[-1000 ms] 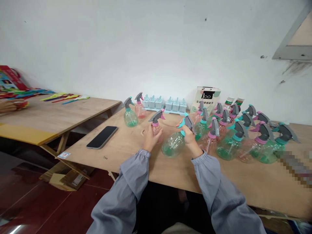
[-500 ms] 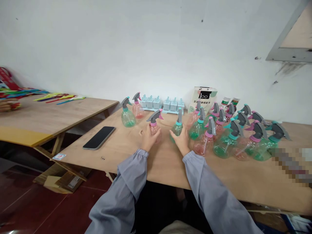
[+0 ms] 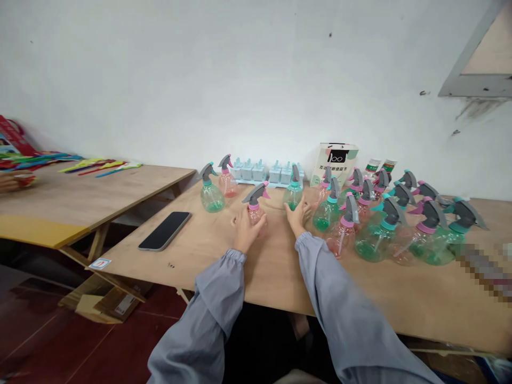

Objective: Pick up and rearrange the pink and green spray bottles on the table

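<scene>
My left hand (image 3: 248, 226) is closed round a clear pink spray bottle (image 3: 256, 214) with a grey head and pink trigger, upright on the table. Farther back, my right hand (image 3: 298, 214) has its thumb and fingers curved round the lower part of a green spray bottle (image 3: 293, 193) with a grey and turquoise head. That bottle stands just in front of a light-blue ice-pop mould set (image 3: 252, 172). Close to the right of my right hand is another green spray bottle (image 3: 325, 213), with a pink one (image 3: 341, 237) in front of it.
Several more pink and green spray bottles (image 3: 376, 242) crowd the table's right side. A green bottle (image 3: 212, 198) and a pink one (image 3: 228, 184) stand back left, near a phone (image 3: 165, 230). A printed box (image 3: 334, 162) leans by the wall. Another person's hand (image 3: 14, 181) is over the left table.
My right hand and the green spray bottle have moved away from me, toward the wall and the mould set. My left hand stays on the pink bottle. The view has shifted slightly.
</scene>
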Demonstrator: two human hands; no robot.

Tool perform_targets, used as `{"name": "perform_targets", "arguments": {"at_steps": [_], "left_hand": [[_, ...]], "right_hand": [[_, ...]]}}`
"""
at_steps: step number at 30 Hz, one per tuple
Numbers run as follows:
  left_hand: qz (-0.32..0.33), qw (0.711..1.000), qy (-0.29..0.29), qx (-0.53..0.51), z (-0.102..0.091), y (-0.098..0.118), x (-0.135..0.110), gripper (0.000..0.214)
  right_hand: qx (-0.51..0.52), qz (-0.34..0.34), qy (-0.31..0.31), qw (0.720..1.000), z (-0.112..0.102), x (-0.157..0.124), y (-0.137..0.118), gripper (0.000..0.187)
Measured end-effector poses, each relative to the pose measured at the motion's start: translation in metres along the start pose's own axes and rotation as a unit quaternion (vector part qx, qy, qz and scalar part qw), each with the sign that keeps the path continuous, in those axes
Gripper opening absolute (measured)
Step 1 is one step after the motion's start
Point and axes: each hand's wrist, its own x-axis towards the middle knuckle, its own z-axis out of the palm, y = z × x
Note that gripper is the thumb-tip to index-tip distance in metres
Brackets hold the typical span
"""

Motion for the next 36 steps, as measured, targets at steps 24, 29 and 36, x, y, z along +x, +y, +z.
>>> {"name": "perform_targets", "arguments": {"at_steps": [24, 29, 36], "left_hand": [[0.061, 0.995, -0.074, -0.021, 0.0, 0.005, -0.01, 0.048], [0.132, 0.985, -0.097, 0.047, -0.003, 0.012, -0.021, 0.057], [0.026, 0.984, 0.172, -0.029, -0.033, -0.022, 0.048, 0.038]], "right_hand": [[0.327, -0.324, -0.117, 0.88, -0.045, -0.05, -0.055, 0.082], [0.373, -0.283, -0.158, 0.869, -0.063, -0.049, -0.072, 0.073], [0.36, -0.212, -0.216, 0.882, -0.074, -0.036, -0.058, 0.033]]}}
